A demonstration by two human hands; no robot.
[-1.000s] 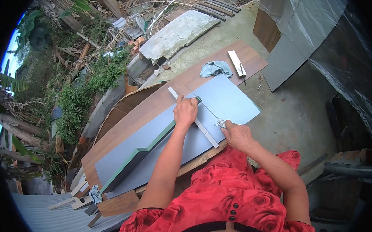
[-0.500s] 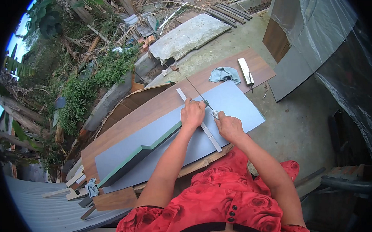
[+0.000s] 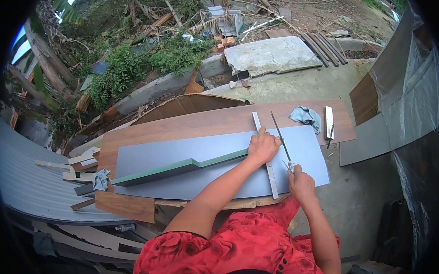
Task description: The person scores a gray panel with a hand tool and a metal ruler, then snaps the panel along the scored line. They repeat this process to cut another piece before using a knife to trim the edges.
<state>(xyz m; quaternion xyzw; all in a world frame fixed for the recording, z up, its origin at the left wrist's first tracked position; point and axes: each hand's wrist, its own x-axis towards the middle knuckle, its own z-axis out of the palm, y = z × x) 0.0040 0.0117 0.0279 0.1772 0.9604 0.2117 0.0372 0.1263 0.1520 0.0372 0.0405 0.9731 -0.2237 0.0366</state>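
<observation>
My left hand is closed over the end of a long green-edged board and a narrow pale strip that crosses it. My right hand grips the pale handle of a long, slim, dark-bladed tool, possibly a saw or file. Its blade runs close beside my left fingertips and points away from me. Beneath them lies a blue-grey sheet. The undersides of my left fingers are hidden.
A wood-grain panel forms the work surface. On its right end sit a blue-grey cloth and a pale bar; another cloth lies at the left. Plastic-covered panels stand at right. Behind is a concrete slab.
The view has turned, so the bench appears lower and farther right. My right hand has drawn the tool slightly back toward me. My left hand keeps its hold at the board's end.
</observation>
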